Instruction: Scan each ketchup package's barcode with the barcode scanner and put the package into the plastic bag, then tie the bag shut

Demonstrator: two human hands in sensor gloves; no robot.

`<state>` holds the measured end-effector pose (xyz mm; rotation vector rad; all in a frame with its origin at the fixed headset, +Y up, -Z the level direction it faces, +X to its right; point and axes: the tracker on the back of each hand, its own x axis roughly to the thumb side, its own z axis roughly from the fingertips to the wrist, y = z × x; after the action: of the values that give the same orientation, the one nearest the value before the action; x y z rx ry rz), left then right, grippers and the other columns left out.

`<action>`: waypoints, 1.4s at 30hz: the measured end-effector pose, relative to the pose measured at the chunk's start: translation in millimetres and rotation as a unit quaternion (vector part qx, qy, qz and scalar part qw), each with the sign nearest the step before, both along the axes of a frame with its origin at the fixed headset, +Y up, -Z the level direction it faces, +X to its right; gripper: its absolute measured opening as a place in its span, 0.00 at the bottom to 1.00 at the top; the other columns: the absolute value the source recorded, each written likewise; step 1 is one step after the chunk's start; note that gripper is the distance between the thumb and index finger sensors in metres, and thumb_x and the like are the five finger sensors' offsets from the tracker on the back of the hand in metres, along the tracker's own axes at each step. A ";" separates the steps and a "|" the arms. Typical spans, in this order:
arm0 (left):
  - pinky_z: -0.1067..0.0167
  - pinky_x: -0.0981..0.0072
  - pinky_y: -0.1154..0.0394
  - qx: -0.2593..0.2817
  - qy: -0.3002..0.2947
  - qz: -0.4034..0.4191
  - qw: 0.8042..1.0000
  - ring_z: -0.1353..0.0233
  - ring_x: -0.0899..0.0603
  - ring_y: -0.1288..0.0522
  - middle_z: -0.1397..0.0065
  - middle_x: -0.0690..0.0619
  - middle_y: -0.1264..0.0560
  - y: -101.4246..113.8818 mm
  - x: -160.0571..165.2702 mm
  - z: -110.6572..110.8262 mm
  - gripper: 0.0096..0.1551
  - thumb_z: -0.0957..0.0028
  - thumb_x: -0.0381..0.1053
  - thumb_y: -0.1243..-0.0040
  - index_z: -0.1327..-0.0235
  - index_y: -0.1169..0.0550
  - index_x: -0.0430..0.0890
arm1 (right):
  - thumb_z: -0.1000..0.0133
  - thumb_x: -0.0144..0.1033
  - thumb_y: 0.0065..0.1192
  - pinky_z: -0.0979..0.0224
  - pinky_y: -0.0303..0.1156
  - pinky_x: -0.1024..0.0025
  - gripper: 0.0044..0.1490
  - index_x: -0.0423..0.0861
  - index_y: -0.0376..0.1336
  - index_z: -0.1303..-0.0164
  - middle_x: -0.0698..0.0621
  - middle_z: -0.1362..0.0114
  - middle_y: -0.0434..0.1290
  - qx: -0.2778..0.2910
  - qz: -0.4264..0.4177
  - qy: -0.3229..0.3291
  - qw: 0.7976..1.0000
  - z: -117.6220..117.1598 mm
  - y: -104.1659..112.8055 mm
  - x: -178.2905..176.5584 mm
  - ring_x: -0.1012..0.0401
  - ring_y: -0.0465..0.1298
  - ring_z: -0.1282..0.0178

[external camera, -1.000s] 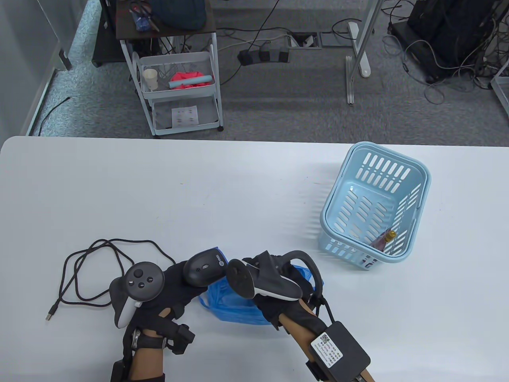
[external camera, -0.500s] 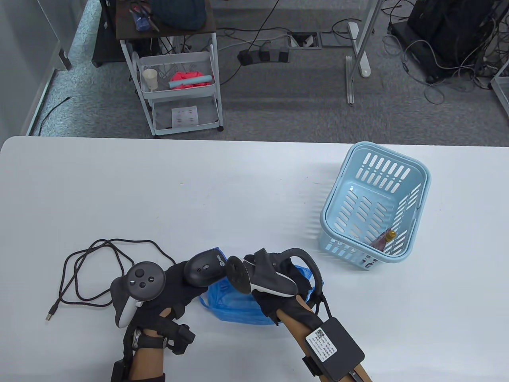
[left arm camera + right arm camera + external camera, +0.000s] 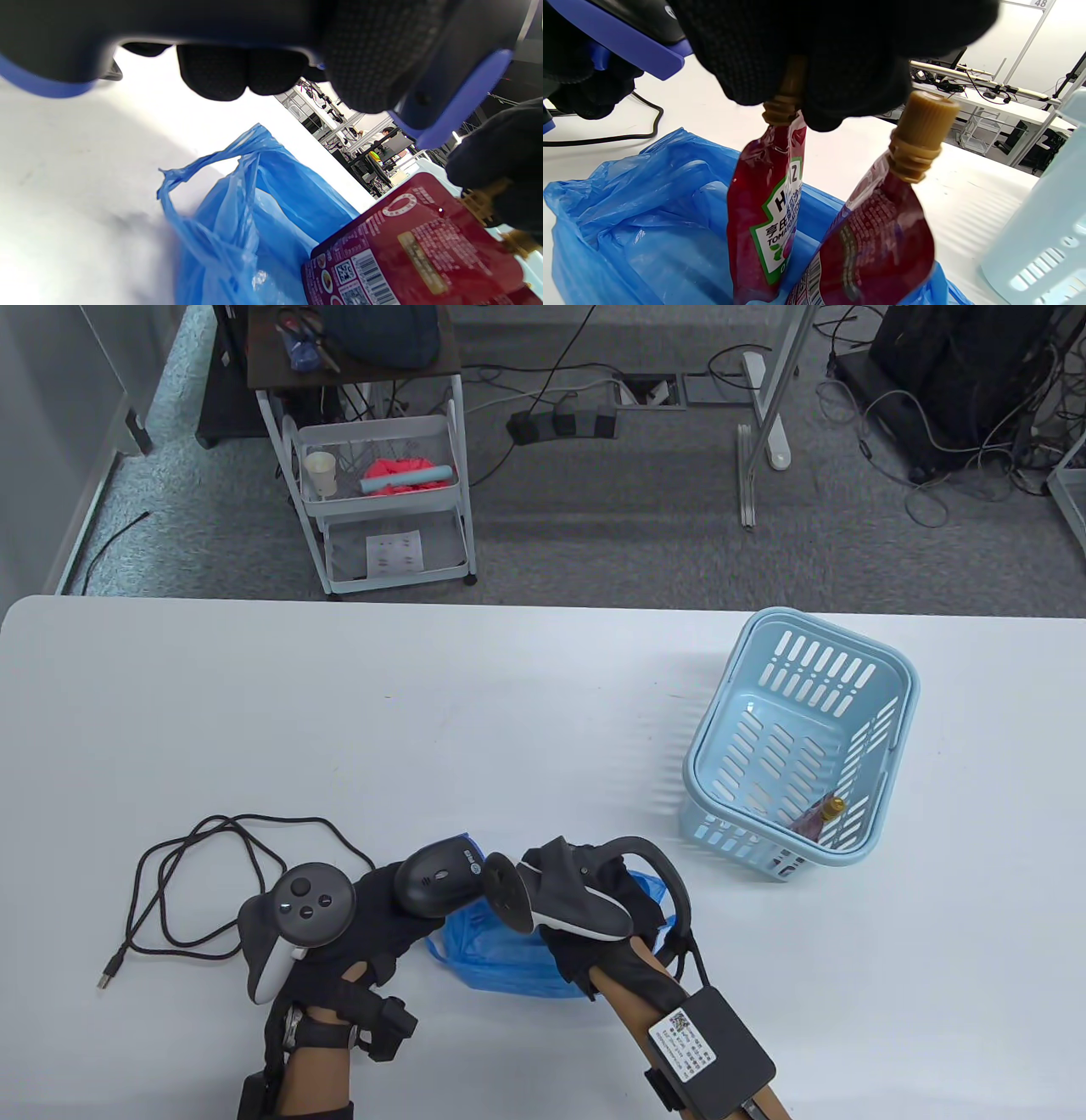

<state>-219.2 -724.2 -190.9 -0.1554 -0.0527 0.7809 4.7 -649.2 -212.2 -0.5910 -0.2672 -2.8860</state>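
Observation:
My left hand [image 3: 382,912] grips the black barcode scanner [image 3: 437,881], its blue-trimmed head [image 3: 462,97] over the open blue plastic bag [image 3: 496,954]. My right hand [image 3: 636,903] hangs above the bag and pinches the tan cap of a red ketchup pouch [image 3: 768,203], which dangles into the bag [image 3: 649,203]. A second pouch [image 3: 882,237] leans in the bag beside it with its cap free. In the left wrist view a pouch's back [image 3: 424,245] shows barcodes below the scanner. One more pouch [image 3: 816,814] lies in the basket.
The light blue basket [image 3: 899,670] stands on the right of the white table. The scanner's black cable [image 3: 195,848] loops on the table left of my left hand. Beyond the table's far edge stands a white trolley [image 3: 382,500].
My right hand has shifted slightly left, closer to the scanner, with the pouch still over the bag. The left hand and scanner have barely moved.

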 end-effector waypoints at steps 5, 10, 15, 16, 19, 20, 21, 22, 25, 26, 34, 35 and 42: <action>0.37 0.45 0.25 0.000 0.003 0.001 1.000 0.39 0.40 0.18 0.38 0.55 0.20 -0.1 -0.3 -0.2 0.27 0.54 0.59 0.28 0.42 0.19 0.55 | 0.45 0.35 0.69 0.55 0.77 0.62 0.29 0.43 0.66 0.33 0.41 0.36 0.77 -0.016 -0.003 -0.009 1.000 -0.1 0.7 1.2 0.53 0.79 0.55; 0.37 0.45 0.25 -0.002 0.002 -0.001 1.000 0.39 0.40 0.18 0.38 0.55 0.20 -0.4 0.7 -0.4 0.27 0.54 0.60 0.28 0.42 0.19 0.55 | 0.45 0.37 0.68 0.54 0.77 0.61 0.31 0.43 0.65 0.31 0.40 0.34 0.76 -0.019 -0.021 -0.013 1.000 -0.4 5.7 4.7 0.52 0.79 0.54; 0.37 0.45 0.25 -0.003 0.002 -0.004 1.000 0.39 0.40 0.18 0.38 0.55 0.20 -0.5 1.2 -0.5 0.27 0.54 0.60 0.28 0.42 0.19 0.55 | 0.44 0.39 0.68 0.53 0.77 0.61 0.32 0.43 0.65 0.30 0.39 0.33 0.75 -0.006 -0.053 -0.016 0.998 -1.4 17.1 9.6 0.52 0.79 0.53; 0.37 0.45 0.25 -0.003 0.002 -0.004 1.000 0.39 0.40 0.18 0.38 0.55 0.20 -0.5 1.2 -0.5 0.27 0.54 0.60 0.28 0.42 0.19 0.55 | 0.44 0.39 0.68 0.53 0.77 0.61 0.32 0.43 0.65 0.30 0.39 0.33 0.75 -0.004 -0.061 -0.018 0.998 -1.7 20.0 10.8 0.52 0.79 0.53; 0.37 0.45 0.25 -0.004 0.002 -0.004 1.000 0.39 0.40 0.18 0.38 0.55 0.20 -0.5 1.2 -0.6 0.27 0.54 0.60 0.28 0.42 0.19 0.55 | 0.44 0.39 0.67 0.52 0.77 0.60 0.32 0.43 0.64 0.30 0.39 0.33 0.75 0.001 -0.077 -0.021 0.997 -2.0 25.3 14.4 0.51 0.79 0.52; 0.37 0.45 0.25 -0.004 0.002 -0.004 1.000 0.39 0.40 0.18 0.38 0.56 0.20 -0.5 1.3 -0.6 0.27 0.54 0.60 0.28 0.42 0.19 0.55 | 0.44 0.39 0.67 0.52 0.77 0.60 0.32 0.43 0.64 0.30 0.39 0.33 0.75 0.002 -0.080 -0.022 0.997 -2.0 26.7 15.3 0.51 0.79 0.52; 0.37 0.45 0.25 -0.004 0.001 -0.003 1.000 0.39 0.40 0.18 0.38 0.55 0.20 -0.6 1.5 -0.7 0.27 0.54 0.60 0.28 0.42 0.19 0.55 | 0.44 0.39 0.67 0.51 0.77 0.59 0.32 0.43 0.64 0.30 0.39 0.33 0.75 0.003 -0.085 -0.024 0.996 -2.3 28.6 17.2 0.51 0.79 0.51; 0.37 0.45 0.25 -0.004 0.000 -0.003 1.000 0.39 0.40 0.18 0.38 0.55 0.20 -0.6 1.6 -0.6 0.27 0.54 0.60 0.28 0.42 0.19 0.55 | 0.44 0.39 0.67 0.51 0.77 0.59 0.32 0.43 0.64 0.30 0.39 0.32 0.74 0.005 -0.089 -0.026 0.996 -2.4 30.1 18.4 0.50 0.79 0.51; 0.37 0.45 0.25 -0.004 -0.001 -0.007 1.000 0.39 0.40 0.18 0.38 0.55 0.20 -0.6 2.3 -0.7 0.27 0.55 0.60 0.28 0.42 0.19 0.55 | 0.44 0.39 0.66 0.50 0.76 0.58 0.32 0.43 0.64 0.29 0.39 0.32 0.74 0.010 -0.102 -0.033 0.994 -3.3 36.9 24.3 0.50 0.79 0.50; 0.37 0.45 0.25 -0.005 -0.001 -0.007 1.000 0.39 0.40 0.18 0.38 0.56 0.20 -0.7 2.3 -0.7 0.27 0.54 0.60 0.28 0.42 0.19 0.55 | 0.43 0.40 0.66 0.50 0.76 0.58 0.32 0.43 0.64 0.29 0.38 0.32 0.74 0.013 -0.108 -0.036 0.993 -3.5 40.2 27.0 0.49 0.79 0.50; 0.36 0.46 0.25 -0.005 0.000 -0.008 1.000 0.39 0.40 0.18 0.38 0.55 0.20 -0.7 2.5 -0.9 0.27 0.54 0.60 0.28 0.42 0.19 0.55 | 0.43 0.40 0.64 0.47 0.76 0.55 0.33 0.43 0.63 0.28 0.37 0.30 0.73 0.024 -0.114 -0.065 0.991 -8.7 59.5 49.0 0.47 0.78 0.46; 0.36 0.46 0.25 -0.005 -0.001 -0.008 1.000 0.39 0.40 0.18 0.38 0.55 0.20 -0.8 2.6 -0.9 0.27 0.54 0.60 0.28 0.42 0.19 0.55 | 0.43 0.40 0.64 0.47 0.76 0.55 0.33 0.43 0.63 0.27 0.37 0.30 0.73 0.024 -0.111 -0.072 0.991 -10.2 61.4 53.2 0.47 0.78 0.46; 0.35 0.45 0.25 -0.005 0.001 -0.009 1.000 0.39 0.40 0.18 0.38 0.56 0.20 -0.5 2.1 -0.9 0.27 0.55 0.60 0.28 0.42 0.19 0.55 | 0.42 0.40 0.64 0.44 0.75 0.52 0.32 0.43 0.63 0.28 0.38 0.30 0.72 0.053 -0.112 -0.115 0.986 -18.8 71.5 88.2 0.45 0.77 0.43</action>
<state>-217.2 -724.8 -191.8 -0.1643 -0.0465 0.7637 92.8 -577.7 -231.0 -0.2847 -0.0811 -3.1649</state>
